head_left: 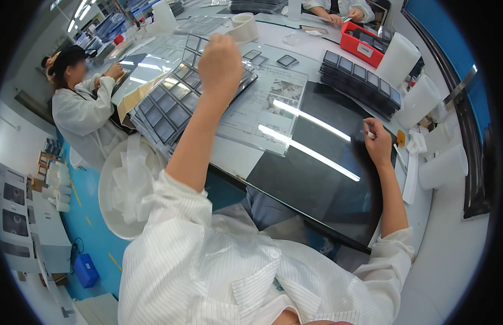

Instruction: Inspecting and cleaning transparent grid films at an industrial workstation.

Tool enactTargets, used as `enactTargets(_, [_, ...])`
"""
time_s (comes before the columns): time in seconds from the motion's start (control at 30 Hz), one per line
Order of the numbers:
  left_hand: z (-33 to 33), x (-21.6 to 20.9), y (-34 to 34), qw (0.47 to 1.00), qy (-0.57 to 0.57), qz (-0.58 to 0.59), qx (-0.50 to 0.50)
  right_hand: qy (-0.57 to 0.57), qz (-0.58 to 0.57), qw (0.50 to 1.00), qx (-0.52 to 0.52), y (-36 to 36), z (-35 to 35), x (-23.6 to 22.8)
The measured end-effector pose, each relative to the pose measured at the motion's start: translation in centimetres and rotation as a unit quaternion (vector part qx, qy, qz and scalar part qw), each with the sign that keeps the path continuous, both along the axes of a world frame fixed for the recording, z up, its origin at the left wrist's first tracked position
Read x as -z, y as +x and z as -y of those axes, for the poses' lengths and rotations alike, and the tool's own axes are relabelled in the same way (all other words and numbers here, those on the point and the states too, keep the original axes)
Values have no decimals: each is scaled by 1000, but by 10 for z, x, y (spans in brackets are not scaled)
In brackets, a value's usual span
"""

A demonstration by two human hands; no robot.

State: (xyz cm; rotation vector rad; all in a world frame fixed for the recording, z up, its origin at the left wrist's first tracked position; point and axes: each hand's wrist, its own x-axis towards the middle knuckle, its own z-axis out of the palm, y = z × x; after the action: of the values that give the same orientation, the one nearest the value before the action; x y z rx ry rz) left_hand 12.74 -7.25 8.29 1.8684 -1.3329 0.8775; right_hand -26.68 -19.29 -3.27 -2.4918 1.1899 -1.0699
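Observation:
My left hand (220, 62) is raised over a stack of trays (166, 111) that hold rows of small dark-framed rectangular panels. Its fingers are curled closed, and whatever they hold is hidden. Near the right side of a glossy black mat (321, 157), my right hand (378, 143) is closed, with a small white piece (370, 135) between its fingers. A few loose framed panels (287, 60) lie beyond the trays. Clear sheeting covers printed papers (262, 114) between the trays and the mat.
Stacked panel trays (359, 78) stand at right, before a red bin (364, 43) and white rolls (419, 103). A white bin (113, 189) with white strips sits below the table at left. Co-workers sit at left (81, 105) and across the table (340, 10).

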Motion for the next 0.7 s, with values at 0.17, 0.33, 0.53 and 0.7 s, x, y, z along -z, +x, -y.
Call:
enactTargets(0.17, [-72,3,-36,981,-90,-109,136,215,139,953,-164,70,-28,-28])
enactTargets(0.33, [-75,29,-30,913,-174,-291,225,216,87,929,-286,181,-25,-63])
enactTargets(0.53, [-69,27,-48,941,-151,-200,226,343,65,903,-251,294,-25,-142])
enactTargets(0.7, [-77,56,-53,972,-65,-26,224,83,-271,926,-250,340,-28,-158])
